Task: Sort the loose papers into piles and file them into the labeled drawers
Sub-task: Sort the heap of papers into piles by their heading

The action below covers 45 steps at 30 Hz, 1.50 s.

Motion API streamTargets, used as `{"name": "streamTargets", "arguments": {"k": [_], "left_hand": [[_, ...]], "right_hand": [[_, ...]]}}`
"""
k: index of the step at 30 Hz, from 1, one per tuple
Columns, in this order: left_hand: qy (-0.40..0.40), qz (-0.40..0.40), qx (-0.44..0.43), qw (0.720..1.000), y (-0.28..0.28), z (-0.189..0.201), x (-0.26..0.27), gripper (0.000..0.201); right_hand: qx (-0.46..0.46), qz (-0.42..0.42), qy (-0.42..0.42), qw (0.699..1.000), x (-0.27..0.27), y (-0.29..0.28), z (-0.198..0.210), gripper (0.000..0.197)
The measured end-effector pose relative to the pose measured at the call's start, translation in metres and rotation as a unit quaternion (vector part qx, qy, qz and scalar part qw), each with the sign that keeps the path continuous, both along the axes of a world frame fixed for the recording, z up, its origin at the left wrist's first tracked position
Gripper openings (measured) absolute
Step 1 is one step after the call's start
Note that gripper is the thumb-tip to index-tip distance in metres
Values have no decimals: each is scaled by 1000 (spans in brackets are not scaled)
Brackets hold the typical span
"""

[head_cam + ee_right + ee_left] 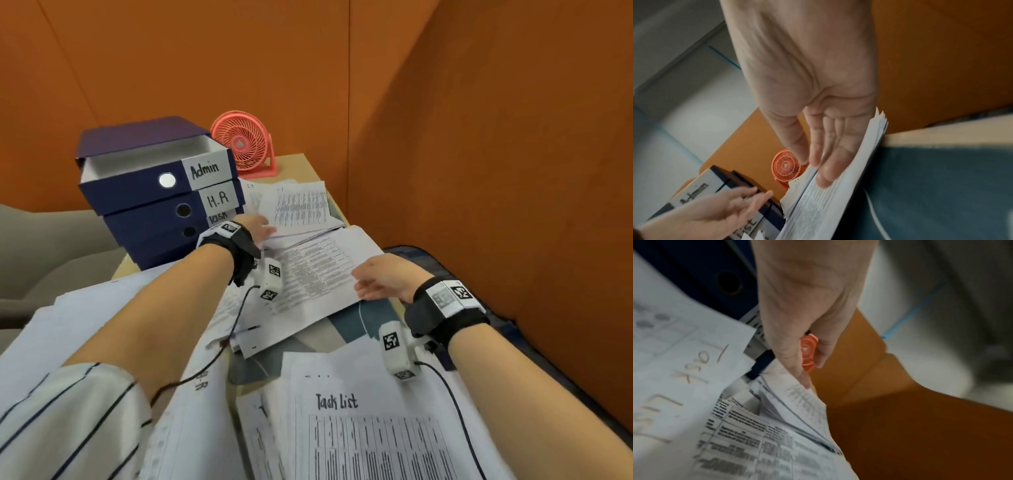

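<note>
At frame centre, the right hand lies flat, fingers straight, steadying a printed stack on the tabletop. The left hand, fingers extended, reaches the farther papers beside the labeled drawers, upper left, probably to sort them.

Orange, navy and coral all over

Navy drawers are tagged with white labels, a coral-pink fan is backed by orange walls, and a white sleeve is striped in dark lines.
</note>
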<state>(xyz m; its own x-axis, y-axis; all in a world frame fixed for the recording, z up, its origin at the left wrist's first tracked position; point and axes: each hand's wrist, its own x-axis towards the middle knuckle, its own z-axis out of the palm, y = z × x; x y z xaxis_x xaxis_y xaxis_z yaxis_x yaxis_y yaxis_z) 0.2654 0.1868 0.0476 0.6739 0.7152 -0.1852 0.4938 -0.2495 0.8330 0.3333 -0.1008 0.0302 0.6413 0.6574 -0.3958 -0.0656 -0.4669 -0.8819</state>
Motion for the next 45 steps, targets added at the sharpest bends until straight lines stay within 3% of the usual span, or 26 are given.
{"name": "streamTargets", "arguments": {"k": [1,2,3,4,6,7,10,13,17,27,31,33,34,35,38,42,45], "left_hand": [[-46,-10,-52,998,-17,8,-11,32],[-41,-41,-84,995,-36,15,-24,24],[25,-103,-55,993,-55,19,-36,24],[130,-184,26,974,-73,20,-50,31],[315,-300,209,876,-100,10,-78,54],[362,-330,257,833,-105,0,-89,62],[381,-342,334,791,-108,-22,-126,64],[396,-300,454,739,-103,-15,-146,53],[449,-305,432,721,-102,-4,-157,40],[454,-249,344,783,-93,9,-173,32],[256,-265,322,872,-123,21,-169,31],[181,-279,187,924,-156,17,-173,25],[175,-290,112,934,-174,12,-177,24],[191,-305,71,930,-189,6,-182,27],[232,-330,72,912,-211,-14,-191,34],[167,-264,9,950,-216,-26,-196,28],[137,-215,25,967,-215,-32,-200,28]], "right_hand": [[-22,37,-19,999,-7,-8,4,26],[-47,86,-26,995,-16,-16,8,25],[-77,135,-25,987,-26,-23,9,25],[-112,182,-27,977,-38,-31,11,24],[-180,259,-78,946,-61,-40,13,30],[-210,291,-123,925,-72,-43,14,39],[-258,349,-234,870,-107,-52,14,70],[-291,359,-285,840,-124,-61,9,80],[-310,362,-304,825,-135,-64,7,85],[-299,327,-291,848,-129,-67,11,70],[-310,337,-307,834,-130,-68,8,68],[-312,341,-316,829,-131,-69,8,68],[-310,339,-312,831,-130,-70,9,66],[-309,335,-305,836,-129,-72,8,65],[-293,317,-289,854,-129,-79,6,58],[-238,289,-321,870,-134,-88,3,20],[-204,269,-325,883,-135,-97,-3,16]]}}
